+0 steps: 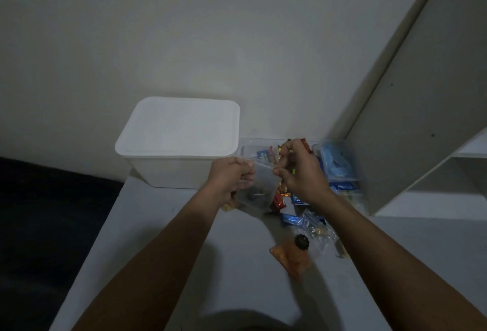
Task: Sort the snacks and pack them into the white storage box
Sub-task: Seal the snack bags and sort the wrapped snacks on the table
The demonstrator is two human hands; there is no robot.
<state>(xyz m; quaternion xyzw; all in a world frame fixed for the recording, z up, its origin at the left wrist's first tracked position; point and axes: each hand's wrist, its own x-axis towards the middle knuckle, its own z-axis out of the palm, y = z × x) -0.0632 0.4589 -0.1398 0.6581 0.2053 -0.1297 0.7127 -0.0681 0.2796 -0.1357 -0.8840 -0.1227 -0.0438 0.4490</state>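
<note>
The white storage box (174, 162) stands at the back of the table with its white lid (181, 126) on. Just right of it, both hands hold a clear plastic bag (259, 191) with dark contents by its top edge. My left hand (230, 176) grips the bag's left side in a fist. My right hand (300, 169) pinches the right side of the opening and also holds small wrapped snacks with red and yellow ends. Behind the hands lies a heap of blue, red and orange snack packets (340, 167), partly hidden.
An orange pouch with a black cap (291, 254) and clear packets (315, 227) lie on the grey table (158, 264) near my right forearm. A white shelf unit (421, 133) rises at the right. The wall is close behind. The table's left edge drops to dark floor.
</note>
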